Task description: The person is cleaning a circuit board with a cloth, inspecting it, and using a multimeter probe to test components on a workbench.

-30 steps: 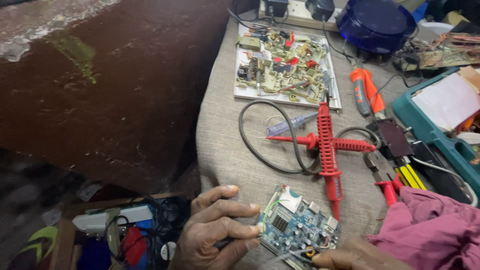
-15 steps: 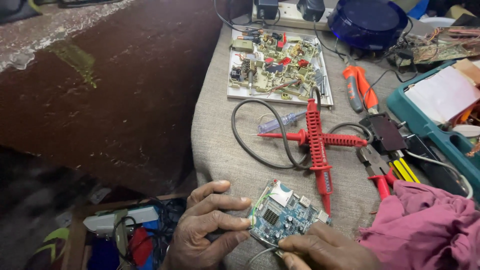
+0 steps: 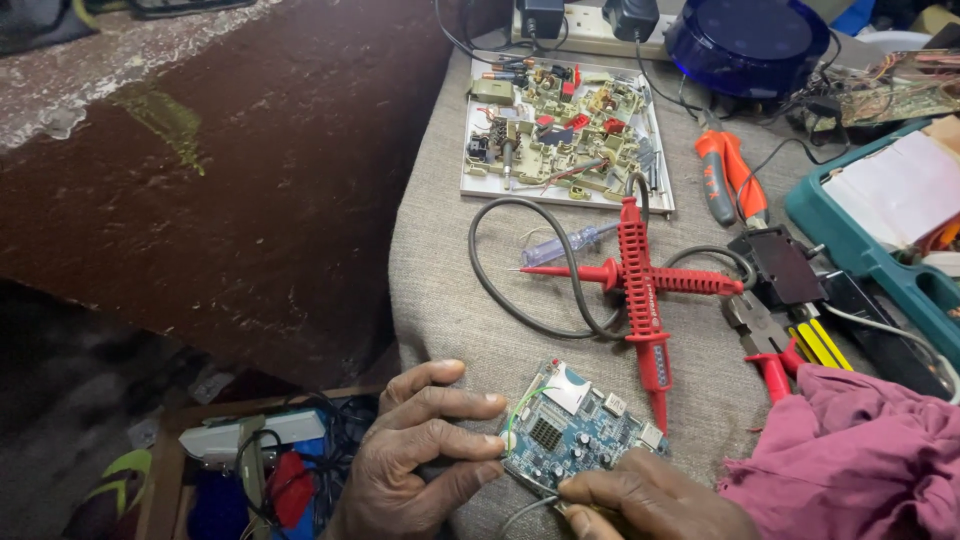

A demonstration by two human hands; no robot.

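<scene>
Since your left hand (image 3: 425,455) pinches the light, fragile blue circuit board (image 3: 578,435) by its edge, keep your right hand (image 3: 650,500) on the opposite rim.

Matt, seemingly woven cloth table cover (image 3: 450,300)

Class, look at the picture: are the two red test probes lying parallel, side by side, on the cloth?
No. The two red test probes cross each other, one lying lengthwise and one across, beyond the blue circuit board.

bench (image 3: 440,300): grey cloth cover | on it: blue circuit board (image 3: 575,435), crossed red probes (image 3: 640,285), white tray of parts (image 3: 565,125), orange-handled tool (image 3: 730,175), pliers (image 3: 760,335), teal case (image 3: 870,250), maroon cloth (image 3: 860,465)
</scene>
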